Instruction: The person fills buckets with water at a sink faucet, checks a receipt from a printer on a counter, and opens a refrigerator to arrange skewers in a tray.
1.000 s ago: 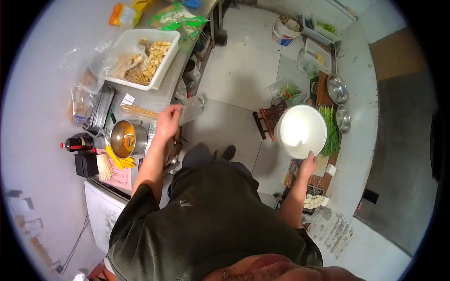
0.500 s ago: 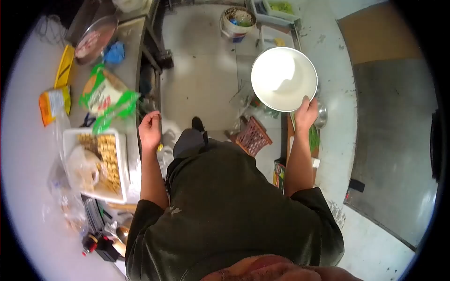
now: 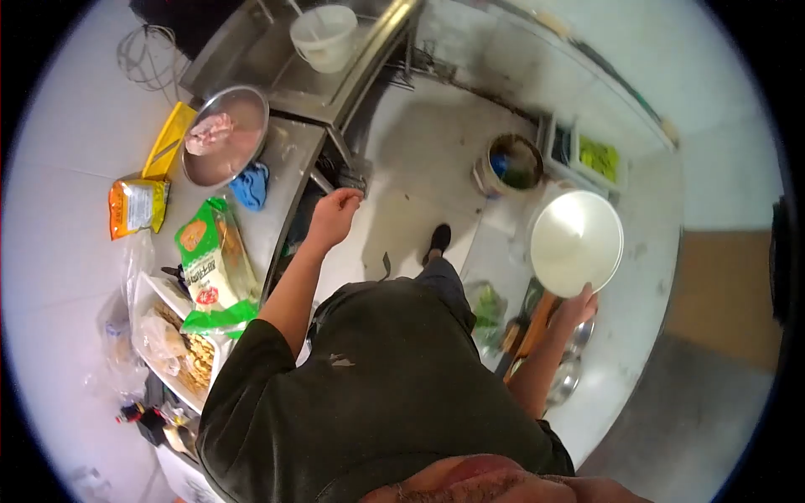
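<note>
Head view, bucket [image 3: 575, 239], rim in right hand [image 3: 577, 309]

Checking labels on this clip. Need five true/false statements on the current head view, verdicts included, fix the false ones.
1. The right hand holds the white bucket at its rim. True.
2. The left hand also grips the white bucket. False: it is well apart from it, on the other side of the body.
3. The white bucket is full to the brim. False: its bare white inside shows, with no contents visible.
4. A pink lump lies in the round metal bowl. True.
5. The green-and-white bag lies on the floor. False: it is up at the metal counter.
</note>
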Motion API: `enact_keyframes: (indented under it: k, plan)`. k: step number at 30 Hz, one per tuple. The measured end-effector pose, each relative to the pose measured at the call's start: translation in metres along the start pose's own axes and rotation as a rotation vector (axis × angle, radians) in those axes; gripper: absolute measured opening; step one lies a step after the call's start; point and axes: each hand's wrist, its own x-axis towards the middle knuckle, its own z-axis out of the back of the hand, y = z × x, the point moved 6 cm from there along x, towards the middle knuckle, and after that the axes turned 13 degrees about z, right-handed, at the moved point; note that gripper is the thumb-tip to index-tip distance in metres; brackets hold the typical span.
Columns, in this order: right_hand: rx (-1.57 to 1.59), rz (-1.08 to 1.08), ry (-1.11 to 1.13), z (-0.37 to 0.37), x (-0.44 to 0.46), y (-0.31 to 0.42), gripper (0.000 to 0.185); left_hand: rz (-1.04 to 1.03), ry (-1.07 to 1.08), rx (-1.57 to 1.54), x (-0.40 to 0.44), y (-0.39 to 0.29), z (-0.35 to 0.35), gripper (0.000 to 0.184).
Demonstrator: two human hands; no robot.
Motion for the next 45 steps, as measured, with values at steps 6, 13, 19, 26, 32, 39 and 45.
enact_keyframes:
  k: [6, 13, 19, 26, 32, 39, 45]
  plan:
    - [0.032, 0.034, 0.256, -0.146, 0.163, -0.003, 0.036, 0.222, -0.099, -0.072, 0.103, -0.038, -0.027, 0.019]
    - [0.21, 0.071, 0.466, -0.363, 0.254, 0.086, 0.035, 0.403, -0.292, -0.59, 0.203, -0.078, -0.013, 0.016]
    - [0.23, 0.154, 0.702, -0.547, 0.274, 0.169, 0.04, 0.356, -0.349, -0.915, 0.372, -0.071, 0.012, 0.015]
    - [0.176, 0.212, 0.899, -0.739, 0.278, 0.264, 0.038, 0.748, -0.576, -1.237, 0.595, -0.002, 0.027, 0.022]
    - [0.23, 0.236, 1.088, -0.877, 0.236, 0.335, 0.031, 0.856, -0.742, -1.381, 0.648, 0.019, 0.02, 0.033]
    - [0.266, 0.122, 1.45, -1.034, 0.16, 0.341, 0.038, 0.817, -1.002, -1.458, 0.626, 0.01, 0.033, 0.032]
    - [0.203, 0.127, 1.679, -1.114, 0.128, 0.341, 0.04, 0.902, -0.957, -1.456, 0.596, 0.03, 0.042, 0.033]
